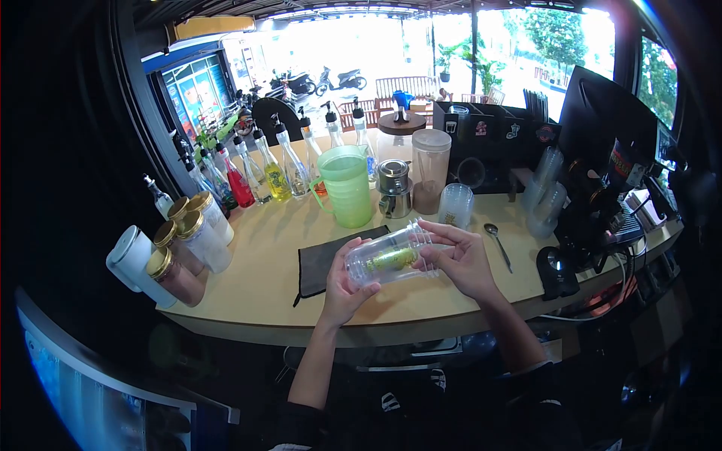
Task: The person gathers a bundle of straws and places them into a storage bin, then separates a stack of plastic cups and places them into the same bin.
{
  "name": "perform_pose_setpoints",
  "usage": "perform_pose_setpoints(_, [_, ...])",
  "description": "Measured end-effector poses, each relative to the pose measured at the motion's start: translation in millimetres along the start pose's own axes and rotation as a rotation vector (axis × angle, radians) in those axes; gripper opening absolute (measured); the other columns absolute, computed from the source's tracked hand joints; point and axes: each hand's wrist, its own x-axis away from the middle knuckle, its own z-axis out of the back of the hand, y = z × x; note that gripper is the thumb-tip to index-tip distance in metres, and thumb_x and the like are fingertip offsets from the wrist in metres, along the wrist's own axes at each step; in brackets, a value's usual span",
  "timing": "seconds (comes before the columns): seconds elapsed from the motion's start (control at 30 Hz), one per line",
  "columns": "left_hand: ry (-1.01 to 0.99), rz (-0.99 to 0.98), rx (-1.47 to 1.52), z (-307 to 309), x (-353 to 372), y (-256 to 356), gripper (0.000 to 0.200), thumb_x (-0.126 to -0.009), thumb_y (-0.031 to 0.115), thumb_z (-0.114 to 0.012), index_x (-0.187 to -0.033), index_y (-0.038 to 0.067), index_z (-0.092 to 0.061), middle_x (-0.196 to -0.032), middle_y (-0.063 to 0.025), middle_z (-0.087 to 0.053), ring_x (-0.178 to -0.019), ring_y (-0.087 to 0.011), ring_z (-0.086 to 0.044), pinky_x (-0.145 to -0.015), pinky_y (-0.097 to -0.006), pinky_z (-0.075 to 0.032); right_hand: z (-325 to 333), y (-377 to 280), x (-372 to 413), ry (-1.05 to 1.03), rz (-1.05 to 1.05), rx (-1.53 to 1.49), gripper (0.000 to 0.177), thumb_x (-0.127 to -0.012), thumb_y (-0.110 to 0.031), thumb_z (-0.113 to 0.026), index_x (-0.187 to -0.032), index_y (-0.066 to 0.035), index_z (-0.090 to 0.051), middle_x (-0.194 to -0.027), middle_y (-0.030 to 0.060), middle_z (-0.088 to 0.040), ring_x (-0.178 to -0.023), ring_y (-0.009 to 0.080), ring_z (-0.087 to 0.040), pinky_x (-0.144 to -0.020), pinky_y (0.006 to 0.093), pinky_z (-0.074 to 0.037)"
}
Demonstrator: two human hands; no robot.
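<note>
Nested clear plastic cups (385,255) with a yellow-green print lie on their side in the air above the counter. My left hand (343,292) is wrapped round their base end. At the rims, my right hand (462,261) has its fingers and thumb closed on the edges; several rims show close together there. Below and behind the cups, a dark folded cloth (316,264) lies on the counter. A spoon (499,246) rests to the right of my right hand, and more clear cups (456,204) stand just behind it.
On the wooden counter (248,301) stand a green pitcher (347,188), a metal drip filter (394,188) and a tall brown-tinted container (431,169). Pump bottles (274,173) line the back left, near gold-lidded jars (203,240). Stacked cups (543,195) and a dark monitor (602,113) occupy the right.
</note>
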Motion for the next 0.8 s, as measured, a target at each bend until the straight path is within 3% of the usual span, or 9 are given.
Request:
perform_pose_setpoints(0.53, [0.002,-0.006,-0.012,-8.5,-11.1,-6.1,0.08,-0.073,0.007,-0.072,-0.136,0.002,-0.023,-0.134,-0.0145,-0.035,-0.122,-0.0226,-0.04,-0.1,-0.0365,-0.038,3.1,9.9,0.6,0.048,0.03,-0.052,0.042,-0.084,0.0,-0.059,-0.123,0.005,-0.045,-0.111,0.0193,-0.058,-0.084,0.019,-0.064,-0.075,0.0261,-0.054])
perform_pose_setpoints(0.63, [0.142,0.034,0.042,-18.1,-18.5,-15.6,0.074,-0.075,0.006,-0.07,-0.134,0.002,-0.025,-0.13,-0.0138,-0.039,-0.119,-0.0214,-0.043,-0.098,-0.0348,-0.041,0.3,21.2,-0.2,0.087,0.101,-0.128,0.041,-0.083,0.0,-0.061,-0.12,0.004,-0.044,-0.111,0.0212,-0.057,-0.087,0.0215,-0.064,-0.077,0.029,-0.054])
perform_pose_setpoints(0.67, [0.211,0.022,0.168,-23.8,-22.2,-17.5,0.07,-0.077,0.007,-0.069,-0.132,0.002,-0.026,-0.126,-0.0131,-0.041,-0.116,-0.0201,-0.046,-0.096,-0.033,-0.042,-1.0,24.3,0.0,0.108,0.155,-0.159,0.041,-0.082,-0.002,-0.062,-0.118,0.003,-0.043,-0.111,0.0225,-0.056,-0.09,0.0237,-0.063,-0.078,0.0313,-0.054])
perform_pose_setpoints(0.7, [0.279,0.012,0.296,-29.1,-25.9,-19.0,0.067,-0.078,0.007,-0.068,-0.131,0.002,-0.028,-0.123,-0.0123,-0.044,-0.113,-0.0188,-0.048,-0.094,-0.0313,-0.044,-1.8,24.4,0.0,0.104,0.134,-0.206,0.038,-0.081,0.002,-0.062,-0.112,0.001,-0.04,-0.111,0.02,-0.055,-0.091,0.0202,-0.062,-0.078,0.0279,-0.054])
perform_pose_setpoints(0.8, [0.266,0.05,0.376,-41.3,-40.6,-20.0,0.061,-0.079,0.006,-0.067,-0.128,0.003,-0.03,-0.12,-0.0111,-0.045,-0.109,-0.0169,-0.049,-0.09,-0.0293,-0.046,-0.3,29.5,0.2,0.12,0.2,-0.164,0.041,-0.08,0.001,-0.064,-0.112,-0.002,-0.038,-0.109,0.0225,-0.055,-0.095,0.0245,-0.061,-0.08,0.0318,-0.054])
